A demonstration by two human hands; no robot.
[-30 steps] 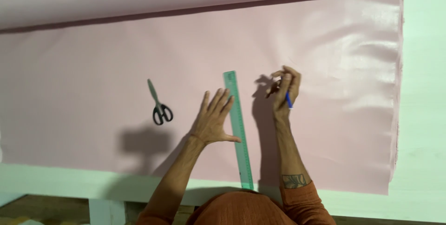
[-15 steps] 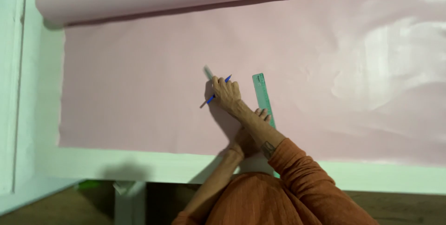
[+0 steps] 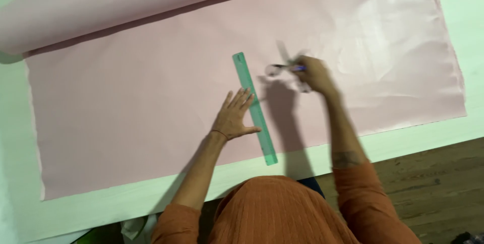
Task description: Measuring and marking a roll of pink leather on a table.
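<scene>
Your left hand (image 3: 233, 119) lies flat, fingers spread, on pink fabric (image 3: 131, 108), its thumb and fingertips touching a green ruler (image 3: 254, 108) that runs away from you across the cloth. Your right hand (image 3: 311, 74), blurred by motion, is closed around what looks like a blue pen (image 3: 294, 67) along with something pale I cannot make out, just right of the ruler's far half. The cloth unrolls from a pink bolt (image 3: 126, 9) at the table's (image 3: 403, 135) far edge. The ruler could slide (only one side is touched, near its middle) if the pen pushes against it, bending any line. The slack, glossy cloth could also wrinkle and drag under the tip.
</scene>
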